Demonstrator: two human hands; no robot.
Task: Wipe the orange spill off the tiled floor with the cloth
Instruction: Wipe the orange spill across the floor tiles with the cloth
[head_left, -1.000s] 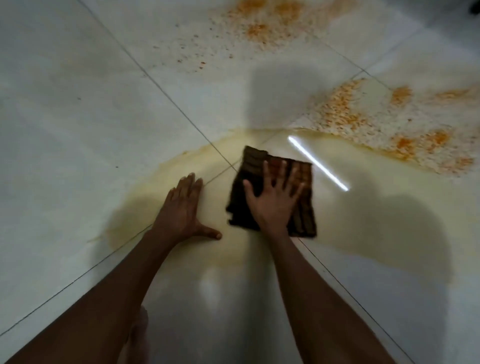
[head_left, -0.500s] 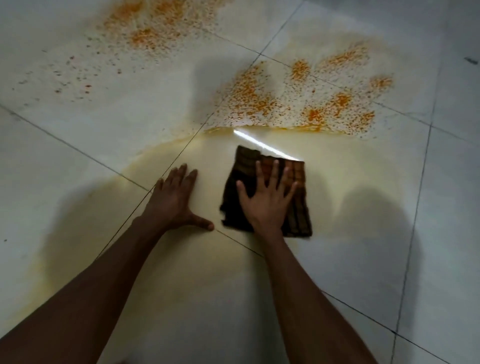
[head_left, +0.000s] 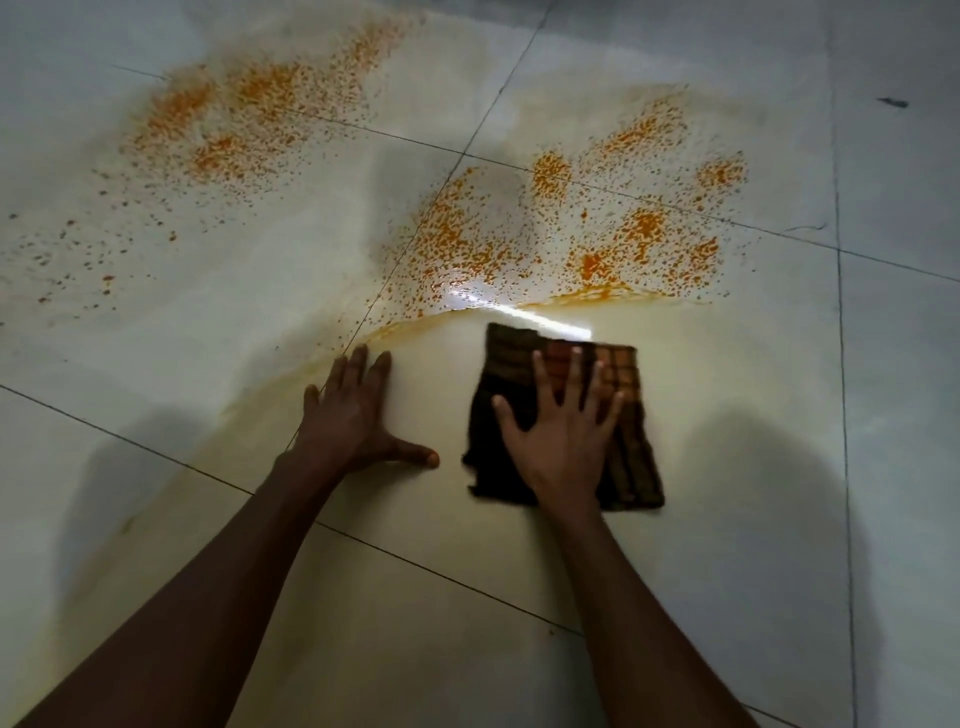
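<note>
A dark brown checked cloth (head_left: 631, 457) lies folded flat on the white tiled floor (head_left: 779, 597). My right hand (head_left: 558, 431) presses down on it, palm flat and fingers spread. My left hand (head_left: 353, 415) rests flat on the bare tile to the left of the cloth, fingers apart, holding nothing. Orange spill (head_left: 519, 244) lies speckled just beyond the cloth, with a second patch (head_left: 234, 124) at the far left. A pale yellowish wet film (head_left: 701, 374) surrounds both hands, edged by an orange rim along its far side.
Dark grout lines (head_left: 839, 364) cross the floor. A bright streak of reflected light (head_left: 540, 319) sits at the cloth's far edge. A small dark mark (head_left: 893, 102) lies at the far right. My shadow falls on both sides of my arms.
The view has swung left, so more of the orange speckles show beyond the cloth. My right hand stays flat on the cloth, my left flat on the tile.
</note>
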